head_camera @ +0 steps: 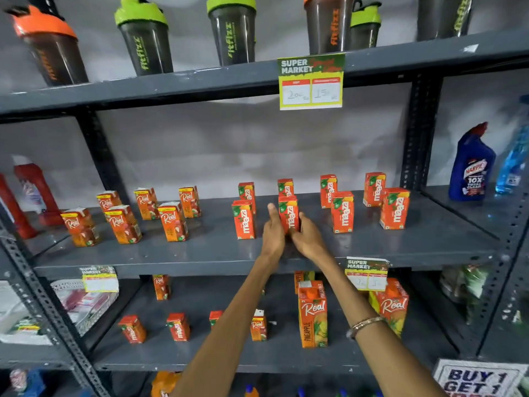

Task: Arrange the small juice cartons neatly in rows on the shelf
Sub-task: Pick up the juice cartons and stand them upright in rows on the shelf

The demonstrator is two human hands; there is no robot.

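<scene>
The small cardboard juice cartons [288,214] on the dark grey metal shelf [200,250] are orange-red with green corner marks and white lettering. The tall smoky-dark plastic shaker bottles [233,32] above wear lime-green lids and lettering, some orange. The paper price tag [311,81] is yellow-edged, green on top, with red-headed white boxes. The curved-neck plastic cleaner bottle [471,167] is deep blue with a red cap.
</scene>
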